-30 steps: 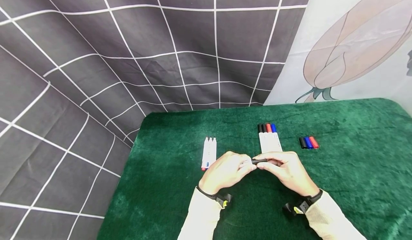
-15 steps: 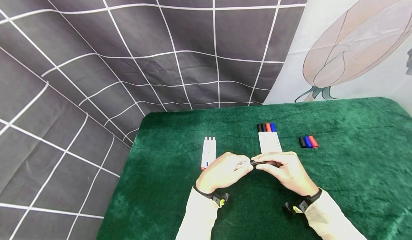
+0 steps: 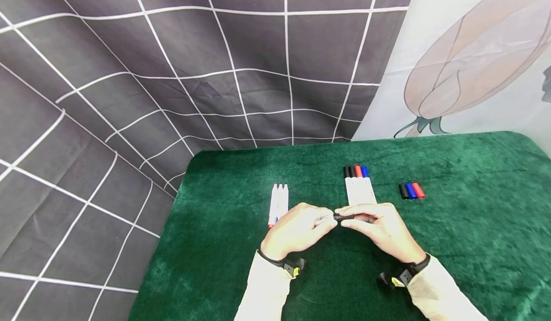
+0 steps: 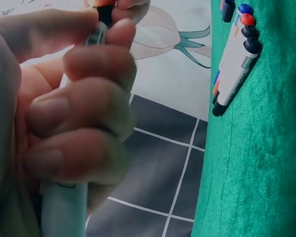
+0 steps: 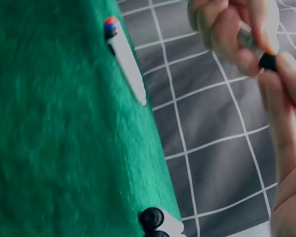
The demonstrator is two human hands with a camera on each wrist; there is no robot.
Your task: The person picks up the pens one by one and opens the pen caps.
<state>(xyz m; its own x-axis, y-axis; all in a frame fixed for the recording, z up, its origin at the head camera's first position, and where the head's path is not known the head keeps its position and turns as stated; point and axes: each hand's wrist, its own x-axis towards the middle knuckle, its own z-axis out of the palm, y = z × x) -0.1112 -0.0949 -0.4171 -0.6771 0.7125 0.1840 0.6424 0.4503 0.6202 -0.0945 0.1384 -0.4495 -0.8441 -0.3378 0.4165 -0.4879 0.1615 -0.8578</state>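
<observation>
My left hand (image 3: 299,230) grips the white barrel of a marker (image 4: 64,212), its fingers curled round it in the left wrist view. Thumb and fingers of my right hand (image 3: 380,227) pinch the marker's black cap (image 3: 343,217). Cap and barrel are in line, held roughly level above the table; the fingers hide whether the cap is fully seated. Behind the left hand lie three white markers (image 3: 279,201) without caps, side by side. Beyond the right hand is a row of several capped markers (image 3: 360,189), black, red and blue, partly covered by that hand.
Three loose caps (image 3: 412,191), black, blue and red, lie together at the right. Green plush cloth (image 3: 215,244) covers the table. A dark grid-patterned curtain (image 3: 258,43) hangs behind and left of it, with a white printed cloth (image 3: 460,72) at the right.
Both hands have drifted slightly left together with the marker. The grips on barrel and cap stay the same, and the markers and caps on the cloth have not moved.
</observation>
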